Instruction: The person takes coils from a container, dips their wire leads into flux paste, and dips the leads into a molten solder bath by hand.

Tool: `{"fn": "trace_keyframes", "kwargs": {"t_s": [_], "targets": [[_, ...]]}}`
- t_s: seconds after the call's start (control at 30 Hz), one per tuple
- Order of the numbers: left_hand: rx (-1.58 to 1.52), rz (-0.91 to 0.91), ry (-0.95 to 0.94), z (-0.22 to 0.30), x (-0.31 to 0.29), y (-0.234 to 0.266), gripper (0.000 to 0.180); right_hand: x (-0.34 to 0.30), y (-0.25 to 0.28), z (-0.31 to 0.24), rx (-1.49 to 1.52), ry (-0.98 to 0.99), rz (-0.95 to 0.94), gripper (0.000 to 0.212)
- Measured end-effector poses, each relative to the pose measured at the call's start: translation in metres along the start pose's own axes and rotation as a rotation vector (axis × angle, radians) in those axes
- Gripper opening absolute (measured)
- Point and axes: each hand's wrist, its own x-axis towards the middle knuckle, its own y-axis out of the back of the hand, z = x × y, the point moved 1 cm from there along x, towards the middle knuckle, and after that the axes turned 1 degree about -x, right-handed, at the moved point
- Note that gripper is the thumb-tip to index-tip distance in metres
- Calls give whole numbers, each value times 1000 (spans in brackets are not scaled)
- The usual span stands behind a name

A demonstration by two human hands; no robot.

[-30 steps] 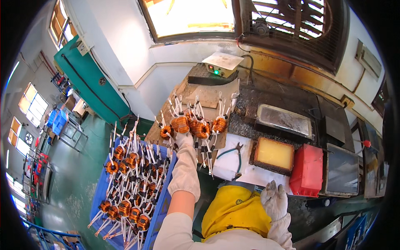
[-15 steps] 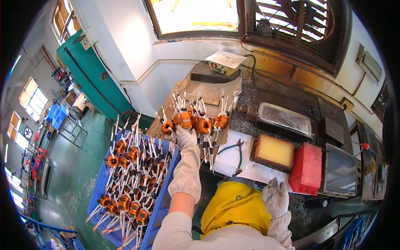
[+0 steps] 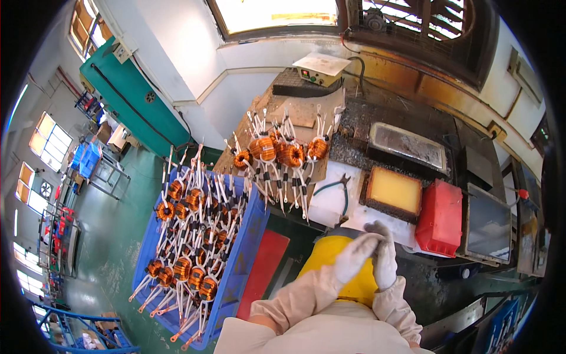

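My left hand (image 3: 355, 258) and my right hand (image 3: 385, 259), both in whitish work gloves, meet over the yellow cloth (image 3: 318, 256) at my lap. The left fingers are stretched out and lie against the right hand's fingers, which also point up and away from me. I see nothing held in either hand; the palms are partly hidden. Ahead to the left, a row of copper-wound toroid coils (image 3: 263, 149) with white-sleeved leads stands on the bench. Closest to my hands is a pair of cutting pliers (image 3: 345, 193) with dark green handles, lying on white paper (image 3: 325, 203).
A blue crate (image 3: 247, 248) full of similar coils stands at left, beside a red panel (image 3: 263, 272). Along the bench are a block-filled yellow tray (image 3: 394, 189), a red plastic bin (image 3: 441, 218), a metal-topped rectangular pot (image 3: 408, 146) and a control box (image 3: 321, 71).
My left hand has let go of a coil in the row and come back right to meet my right hand. The right hand has risen slightly. The view has shifted a little.
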Motion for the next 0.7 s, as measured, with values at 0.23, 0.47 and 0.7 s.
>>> {"fn": "trace_keyframes", "kwargs": {"t_s": [0.23, 0.47, 0.7], "targets": [[-41, -609, -152, 40, -25, -70, 43, 4, 81, -37, -534, 166, 554, 34], [363, -352, -242, 51, -65, -28, 36, 12, 137, -68, -1634, -100, 1592, 23], [364, -132, -1121, 176, -68, -78, 15, -30, 101, -67, -1492, 459, 852, 40]]}}
